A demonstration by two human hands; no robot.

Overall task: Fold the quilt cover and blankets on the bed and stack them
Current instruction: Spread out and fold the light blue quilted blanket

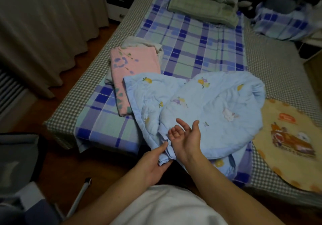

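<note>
At the lower centre of the frame the left hand [153, 163] pinches a bunched corner of the light blue quilt [209, 109] between thumb and fingers, the fabric gathered just above the palm. The right hand [186, 135] sits just above and to the right of it, palm turned up, fingers loosely spread and holding nothing — its wrist rests against the quilt's near edge. The quilt (printed with small fruit and flowers) lies rumpled and only partly folded across the centre of the frame, on the blue plaid sheet [188, 45] that covers the bed [271, 71].

Left of the quilt, touching its edge, lies a folded pink blanket [134, 67] with a white cloth [139, 41] showing from under its far end. At the right edge of the frame a yellow blanket [292, 144] with a cartoon print lies flat beside the quilt. In the upper centre — well apart from the rest — sits a folded green blanket [203, 6]
</note>
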